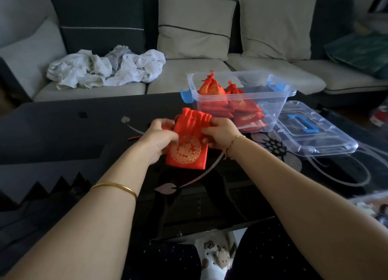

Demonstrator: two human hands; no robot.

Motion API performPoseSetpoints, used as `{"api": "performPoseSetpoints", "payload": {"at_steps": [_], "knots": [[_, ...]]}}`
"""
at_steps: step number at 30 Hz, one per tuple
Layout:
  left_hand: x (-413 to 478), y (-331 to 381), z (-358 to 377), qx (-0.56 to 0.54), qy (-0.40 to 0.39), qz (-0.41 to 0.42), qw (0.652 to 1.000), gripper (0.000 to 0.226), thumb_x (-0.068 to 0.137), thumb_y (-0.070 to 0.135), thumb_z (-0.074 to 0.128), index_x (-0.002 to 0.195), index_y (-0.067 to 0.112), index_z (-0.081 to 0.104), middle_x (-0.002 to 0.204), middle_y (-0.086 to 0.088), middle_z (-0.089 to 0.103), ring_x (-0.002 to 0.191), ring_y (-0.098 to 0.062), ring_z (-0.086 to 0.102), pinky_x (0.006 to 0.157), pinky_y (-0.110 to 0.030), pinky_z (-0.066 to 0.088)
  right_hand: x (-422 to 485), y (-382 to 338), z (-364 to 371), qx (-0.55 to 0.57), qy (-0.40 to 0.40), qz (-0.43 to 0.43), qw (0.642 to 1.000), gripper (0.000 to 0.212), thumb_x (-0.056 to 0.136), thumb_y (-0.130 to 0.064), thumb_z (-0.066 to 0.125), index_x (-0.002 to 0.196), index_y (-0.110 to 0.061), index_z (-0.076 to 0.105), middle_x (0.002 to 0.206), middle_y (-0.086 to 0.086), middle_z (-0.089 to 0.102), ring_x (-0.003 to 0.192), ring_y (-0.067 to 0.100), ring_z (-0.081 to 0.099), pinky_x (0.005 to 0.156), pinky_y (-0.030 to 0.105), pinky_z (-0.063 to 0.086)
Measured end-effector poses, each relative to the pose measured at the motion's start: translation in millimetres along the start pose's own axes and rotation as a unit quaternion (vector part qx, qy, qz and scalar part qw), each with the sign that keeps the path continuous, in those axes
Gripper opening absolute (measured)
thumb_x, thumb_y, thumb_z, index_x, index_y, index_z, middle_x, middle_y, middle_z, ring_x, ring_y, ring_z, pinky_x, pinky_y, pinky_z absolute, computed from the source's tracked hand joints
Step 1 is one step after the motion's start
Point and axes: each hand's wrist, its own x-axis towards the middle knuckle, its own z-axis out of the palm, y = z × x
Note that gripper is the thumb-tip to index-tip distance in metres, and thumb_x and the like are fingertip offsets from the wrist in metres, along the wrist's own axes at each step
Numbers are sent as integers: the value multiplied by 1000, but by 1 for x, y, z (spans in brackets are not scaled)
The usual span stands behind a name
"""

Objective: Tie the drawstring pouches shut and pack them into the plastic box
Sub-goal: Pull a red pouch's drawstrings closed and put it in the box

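The box [277,105] stands open-topped just beyond the pouch [186,149] we hold, so we could reach in from above. Packed pouches [239,105] crowd its left half, while its right half leaves room. The lid [327,141] lies flat just right of it. Leftward, the table [52,132] gives us wide passage.

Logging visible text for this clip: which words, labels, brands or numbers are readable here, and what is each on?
No readable text.
Held pouch: gold round emblem, too blurred to read.
Packed pouches in the plastic box: gold marks, too small to read.
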Motion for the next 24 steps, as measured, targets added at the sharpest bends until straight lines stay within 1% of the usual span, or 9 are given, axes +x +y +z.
{"api": "performPoseSetpoints", "payload": {"at_steps": [2,3,6,9,13,16,19,21,24], "knots": [[-2,5,2,-50,-45,5,998,73,74,-15,45,131,30,46,114,-11,58,93,-22,60,69,-32,51,-4,-1,-13,-105,13,-59,993,7,90,-3,53,91,-9,56,64,4,58,40,3,56,41,17,47],[-4,8,4,-54,-62,12,997,71,75,-15,43,131,28,48,107,-8,62,90,-19,62,67,-30,52,-6,-3,-17,-150,23,-84,985,7,90,-3,54,87,-9,56,65,4,59,43,5,58,44,19,49],[-8,12,10,6,-66,48,997,40,87,-7,45,115,15,63,87,1,70,82,-13,66,70,-28,54,-9,-5,-24,-230,46,-141,962,6,89,-6,56,84,-9,58,69,2,61,51,11,60,49,21,51],[-6,12,11,128,-8,108,986,22,92,4,52,104,14,66,96,-1,69,89,-14,65,76,-30,53,-8,-5,-28,-268,69,-165,947,4,87,-9,59,87,-7,62,69,2,63,50,10,59,49,17,49],[-5,14,4,261,88,199,941,20,92,8,54,106,9,68,99,-7,69,94,-23,64,87,-42,52,-6,-3,-39,-233,59,-146,960,11,87,-10,61,83,-1,65,65,8,68,60,22,67,58,26,57],[-6,16,2,319,126,222,913,15,91,13,56,100,13,69,93,-3,67,89,-21,63,80,-36,50,-6,-3,-44,-167,33,-120,978,9,88,-7,61,82,-2,65,69,11,68,59,21,69,50,23,56],[-7,17,0,361,152,230,891,12,92,19,57,91,15,69,89,0,65,82,-14,58,70,-30,44,-6,-2,-48,-173,45,-111,978,9,88,-9,60,84,-3,66,70,9,68,48,14,66,44,21,53],[-8,19,-3,373,160,231,885,13,92,20,58,93,15,69,94,0,65,85,-14,56,71,-29,41,-5,0,-51,-184,54,-111,975,9,89,-9,59,86,-4,66,67,6,66,42,10,63,39,18,49],[-9,21,-8,363,150,222,892,13,92,18,58,94,14,70,94,-3,67,91,-21,62,78,-35,47,-4,4,-55,-206,74,-113,969,10,91,-7,55,90,-7,65,68,3,64,39,6,60,36,14,44]]}}
